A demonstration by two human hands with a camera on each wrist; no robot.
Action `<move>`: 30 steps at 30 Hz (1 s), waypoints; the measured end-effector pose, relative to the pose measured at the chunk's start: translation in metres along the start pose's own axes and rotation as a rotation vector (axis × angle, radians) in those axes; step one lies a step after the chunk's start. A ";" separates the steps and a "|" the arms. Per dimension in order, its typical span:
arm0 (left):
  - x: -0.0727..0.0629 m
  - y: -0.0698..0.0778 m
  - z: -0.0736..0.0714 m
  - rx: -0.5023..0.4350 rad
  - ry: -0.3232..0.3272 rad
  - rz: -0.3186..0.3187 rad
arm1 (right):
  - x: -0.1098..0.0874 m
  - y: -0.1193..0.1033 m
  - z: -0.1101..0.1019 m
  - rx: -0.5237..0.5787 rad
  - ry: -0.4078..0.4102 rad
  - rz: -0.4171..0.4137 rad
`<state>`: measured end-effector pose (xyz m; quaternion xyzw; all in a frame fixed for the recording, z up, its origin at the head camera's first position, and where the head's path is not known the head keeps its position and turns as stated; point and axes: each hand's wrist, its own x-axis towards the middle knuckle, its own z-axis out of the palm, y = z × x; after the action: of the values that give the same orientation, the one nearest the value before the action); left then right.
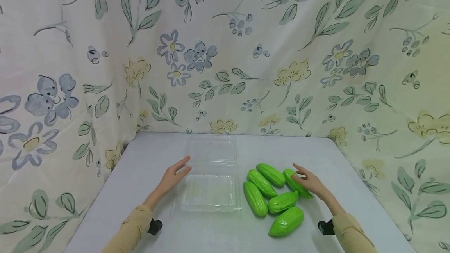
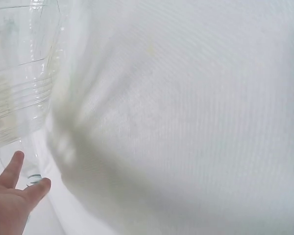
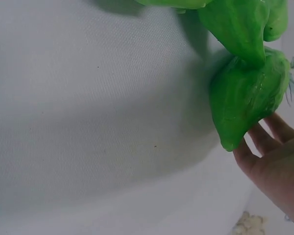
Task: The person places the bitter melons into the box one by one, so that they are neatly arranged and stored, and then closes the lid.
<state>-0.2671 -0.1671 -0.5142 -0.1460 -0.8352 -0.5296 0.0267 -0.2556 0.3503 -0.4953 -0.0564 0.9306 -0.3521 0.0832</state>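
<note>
White table (image 1: 204, 231), rightmost gourd (image 1: 299, 189) diagonal (tip toward near right)

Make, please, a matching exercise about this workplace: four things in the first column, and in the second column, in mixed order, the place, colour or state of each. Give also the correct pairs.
Things
1. plastic container
2. vegetables
3. table
4. cloth

Place, colour or state
A. glossy green, six of them in a group on the person's right side
B. behind the work surface, printed with flowers and leaves
C. transparent, open, with nothing inside
D. white and flat, underneath the other objects

Right pairs: 1-C, 2-A, 3-D, 4-B
</note>
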 end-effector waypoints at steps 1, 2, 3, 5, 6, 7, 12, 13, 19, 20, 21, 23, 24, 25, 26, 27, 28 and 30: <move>0.002 -0.006 0.002 0.005 0.011 0.012 | 0.000 0.001 0.001 0.001 -0.001 -0.002; 0.002 -0.008 0.002 0.003 0.020 0.019 | 0.000 0.003 0.001 -0.002 -0.005 -0.010; 0.003 -0.011 0.003 0.004 0.031 0.027 | 0.000 0.004 0.002 0.000 -0.007 -0.012; 0.004 -0.013 0.004 -0.020 0.050 0.041 | 0.000 0.005 0.002 0.008 -0.012 -0.018; 0.004 -0.014 0.005 -0.021 0.059 0.054 | 0.000 0.006 0.003 0.010 -0.014 -0.020; 0.004 -0.015 0.005 -0.025 0.070 0.066 | 0.000 0.007 0.003 0.015 -0.016 -0.022; 0.004 -0.018 0.009 -0.022 0.120 0.123 | 0.001 0.010 0.004 0.028 -0.009 -0.008; 0.004 -0.018 0.009 -0.025 0.123 0.127 | 0.001 0.010 0.004 0.026 -0.008 -0.006; 0.002 -0.017 0.011 -0.078 0.108 0.071 | 0.001 0.011 0.005 0.026 0.001 0.033; 0.002 -0.016 0.012 -0.079 0.112 0.065 | 0.001 0.010 0.005 0.030 0.004 0.042; 0.001 -0.015 0.012 -0.067 0.117 0.069 | 0.000 0.010 0.005 0.031 0.005 0.046; 0.001 -0.012 0.013 -0.050 0.126 0.078 | 0.000 0.008 0.005 0.041 0.004 0.056; 0.000 -0.009 0.013 -0.043 0.131 0.087 | -0.001 0.007 0.004 0.050 0.004 0.062; -0.001 -0.006 0.013 -0.042 0.136 0.093 | -0.001 0.006 0.004 0.053 0.003 0.066; -0.001 -0.002 0.013 -0.042 0.137 0.100 | -0.002 0.005 0.003 0.059 0.003 0.069; -0.002 0.002 0.012 -0.041 0.134 0.102 | -0.002 0.005 0.003 0.062 0.000 0.071; -0.003 0.006 0.012 -0.039 0.129 0.103 | -0.003 0.004 0.002 0.072 0.000 0.078; -0.005 0.014 0.011 -0.036 0.120 0.093 | -0.003 0.003 0.002 0.078 -0.001 0.083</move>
<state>-0.2576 -0.1528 -0.5073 -0.1529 -0.8148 -0.5504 0.0988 -0.2524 0.3522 -0.4983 -0.0146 0.9176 -0.3844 0.1003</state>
